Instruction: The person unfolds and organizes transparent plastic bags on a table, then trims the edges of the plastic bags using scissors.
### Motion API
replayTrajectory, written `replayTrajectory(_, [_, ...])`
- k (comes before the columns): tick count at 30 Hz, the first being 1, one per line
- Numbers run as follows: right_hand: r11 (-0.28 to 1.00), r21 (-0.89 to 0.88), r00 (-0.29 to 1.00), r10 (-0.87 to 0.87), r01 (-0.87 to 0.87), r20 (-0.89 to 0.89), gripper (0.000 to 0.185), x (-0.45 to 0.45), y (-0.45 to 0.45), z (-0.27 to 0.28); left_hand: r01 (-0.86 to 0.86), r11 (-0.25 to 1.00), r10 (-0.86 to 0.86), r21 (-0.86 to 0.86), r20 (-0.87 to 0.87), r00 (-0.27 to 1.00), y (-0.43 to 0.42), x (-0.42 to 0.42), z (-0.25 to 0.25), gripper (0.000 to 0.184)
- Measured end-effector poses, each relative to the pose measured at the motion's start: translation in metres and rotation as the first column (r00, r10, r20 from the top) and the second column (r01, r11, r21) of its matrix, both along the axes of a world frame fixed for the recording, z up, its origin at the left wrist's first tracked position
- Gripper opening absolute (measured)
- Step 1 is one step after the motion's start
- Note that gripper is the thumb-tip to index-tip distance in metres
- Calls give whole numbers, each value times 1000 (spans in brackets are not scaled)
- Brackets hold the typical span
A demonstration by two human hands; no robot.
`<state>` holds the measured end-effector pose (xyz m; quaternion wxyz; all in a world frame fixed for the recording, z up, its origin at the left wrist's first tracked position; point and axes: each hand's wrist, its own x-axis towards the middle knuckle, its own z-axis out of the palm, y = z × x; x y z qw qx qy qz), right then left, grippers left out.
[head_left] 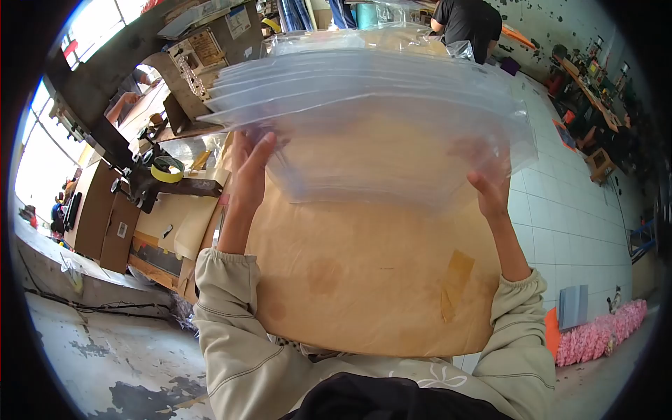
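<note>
A stack of clear plastic sheets, perhaps bags, is held up over a brown-covered table. My left hand grips the stack's left side, thumb on the near face. At the right side, my right hand holds the stack too, its fingers seen dimly through the plastic. The sheets fan slightly apart along their upper left edges. Brown tape is stuck on the table cover near my right forearm.
To the left stands a dark metal machine with a yellow tape roll on its arm. Cardboard boxes sit beyond it. A person in black is at the back. Pink bundled material lies on the tiled floor at right.
</note>
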<state>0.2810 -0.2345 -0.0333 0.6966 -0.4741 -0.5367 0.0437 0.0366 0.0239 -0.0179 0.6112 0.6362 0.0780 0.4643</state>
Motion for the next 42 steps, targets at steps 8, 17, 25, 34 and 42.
replayTrajectory(8, [994, -106, 983, -56, 38, -176, 32, -1, 1, 27, -110, 993, 110, 45, -9, 994, 1, 12, 19, 19])
replayTrajectory(17, [977, -212, 960, -40, -21, -278, 39, -5, -4, 11, -165, 984, 161, -73, -55, 985, -1, 18, 12, 24])
replayTrajectory(25, [947, -174, 315, -83, -272, -946, 37, -134, -51, 20, 148, 904, 135, 400, -598, 790, 12, 60, 138, 30])
replayTrajectory(34, [877, -228, 43, -232, -422, -972, 37, -202, -97, -59, 363, 584, 238, 726, -581, 779, -25, 87, 13, 49])
replayTrajectory(42, [564, -781, 952, 32, -269, -305, 46, -97, -155, 35, -271, 948, 316, 163, -563, 764, -155, -127, -17, 52])
